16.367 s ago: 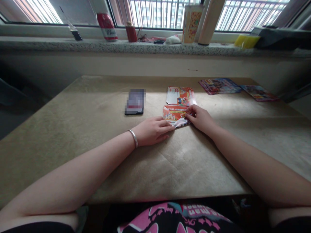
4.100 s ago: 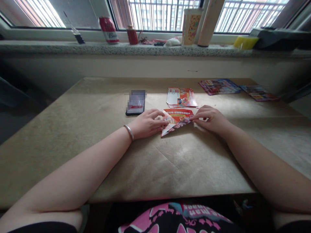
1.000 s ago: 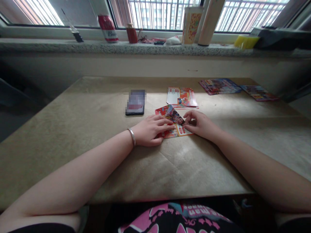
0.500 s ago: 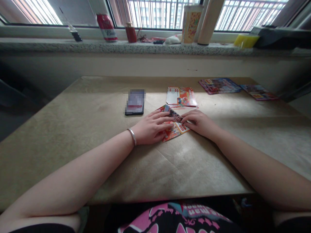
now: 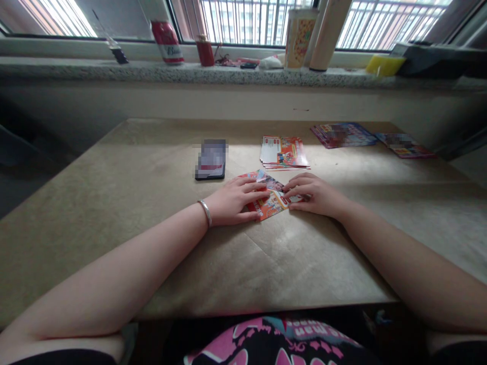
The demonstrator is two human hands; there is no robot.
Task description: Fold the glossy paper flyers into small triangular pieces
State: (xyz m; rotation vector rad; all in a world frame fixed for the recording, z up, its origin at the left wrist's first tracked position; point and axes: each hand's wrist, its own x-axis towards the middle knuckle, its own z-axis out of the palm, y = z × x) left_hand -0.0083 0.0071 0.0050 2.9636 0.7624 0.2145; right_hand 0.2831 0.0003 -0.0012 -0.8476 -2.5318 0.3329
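A folded red and orange printed leaflet [image 5: 271, 202] lies flat on the tan table [image 5: 152, 192], turned at an angle. My left hand [image 5: 236, 203], with a silver bangle at the wrist, presses its fingers down on the leaflet's left part. My right hand [image 5: 315, 195] holds the leaflet's right edge with curled fingertips. Both hands touch the paper and their fingertips nearly meet over its middle.
A dark phone [image 5: 211, 159] lies left of the leaflet. A stack of similar leaflets [image 5: 283, 152] sits just behind it, more leaflets [image 5: 344, 134] at the far right. The windowsill [image 5: 114, 73] carries a red can [image 5: 167, 43], cups and small items.
The leaflet has been turned slightly on the table over the last second. Both hands shifted with it and stay pressed on it.
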